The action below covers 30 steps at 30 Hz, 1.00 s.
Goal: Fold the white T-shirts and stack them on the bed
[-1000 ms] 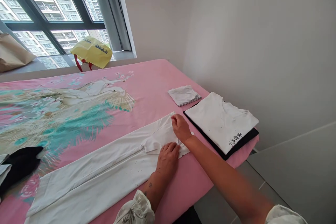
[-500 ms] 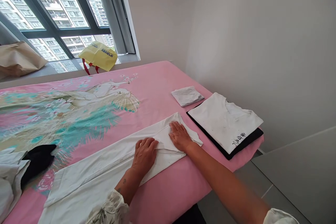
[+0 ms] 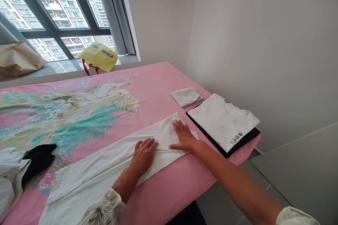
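A long white garment (image 3: 105, 163), folded lengthwise into a narrow strip, lies across the pink printed bedsheet (image 3: 148, 88). My left hand (image 3: 143, 154) rests flat on it, fingers spread, just left of the garment's right end. My right hand (image 3: 183, 136) lies flat and open on that right end, over a folded-in flap. Neither hand grips anything.
A folded white shirt on a black one (image 3: 224, 123) sits at the bed's right corner, with a small folded grey cloth (image 3: 186, 96) behind it. Black and white clothes (image 3: 23, 165) lie at the left. A yellow bag (image 3: 99, 55) and brown paper (image 3: 18, 58) sit on the windowsill.
My right hand went from pinching the garment's end to lying flat on it. My left hand slid left along the strip and now presses flat. The end flap has been folded in.
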Each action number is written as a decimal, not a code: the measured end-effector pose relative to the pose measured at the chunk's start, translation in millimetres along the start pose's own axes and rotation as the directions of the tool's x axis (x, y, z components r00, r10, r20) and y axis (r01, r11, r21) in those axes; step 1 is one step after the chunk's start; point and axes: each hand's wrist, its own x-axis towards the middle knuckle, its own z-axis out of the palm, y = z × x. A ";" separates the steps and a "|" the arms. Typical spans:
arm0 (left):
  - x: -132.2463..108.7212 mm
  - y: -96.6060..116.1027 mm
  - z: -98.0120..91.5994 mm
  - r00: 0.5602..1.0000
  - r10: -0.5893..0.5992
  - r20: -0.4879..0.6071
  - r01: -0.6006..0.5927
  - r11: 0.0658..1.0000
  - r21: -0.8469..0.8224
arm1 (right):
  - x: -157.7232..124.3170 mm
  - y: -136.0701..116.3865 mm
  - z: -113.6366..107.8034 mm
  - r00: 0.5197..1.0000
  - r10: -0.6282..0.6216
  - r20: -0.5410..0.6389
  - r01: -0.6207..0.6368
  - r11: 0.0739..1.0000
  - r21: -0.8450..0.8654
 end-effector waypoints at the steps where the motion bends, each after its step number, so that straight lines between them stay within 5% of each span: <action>1: 0.4 0.9 -2.2 1.000 0.003 0.012 -0.003 1.000 -0.008 | -7.8 2.0 -1.0 1.000 -0.015 0.017 0.016 1.000 -0.008; 6: 9.7 3.0 -2.4 1.000 0.013 -0.023 -0.015 0.996 -0.089 | -42.1 4.4 -15.7 0.990 -0.052 0.134 0.049 0.999 0.022; 9: 24.4 2.2 5.0 0.996 -0.052 -0.073 0.042 0.990 -0.137 | -38.4 -10.2 -29.4 0.998 -0.042 -0.045 0.045 0.996 0.071; 13: 49.8 4.3 13.3 0.996 -0.091 -0.015 0.088 0.985 -0.146 | -3.1 -39.9 -24.6 0.934 -0.014 -0.357 0.067 0.989 0.136; 16: 60.4 5.7 20.6 0.982 -0.168 0.082 0.174 0.981 -0.086 | 25.1 -49.7 -5.4 0.938 -0.077 -0.338 0.115 0.989 0.093; 21: 51.8 0.5 37.0 0.907 -0.397 0.140 0.392 0.918 0.059 | 48.6 -28.4 12.2 0.984 0.065 -0.166 -0.062 0.998 0.022; 27: 44.8 1.2 40.5 0.905 -0.409 0.116 0.402 0.912 0.076 | 71.0 5.7 -10.8 0.888 0.119 -0.443 -0.135 0.991 -0.003; 30: 46.6 0.6 36.5 0.902 -0.412 0.130 0.406 0.911 0.066 | 87.8 19.8 -23.0 0.911 0.082 -0.405 -0.104 0.994 -0.033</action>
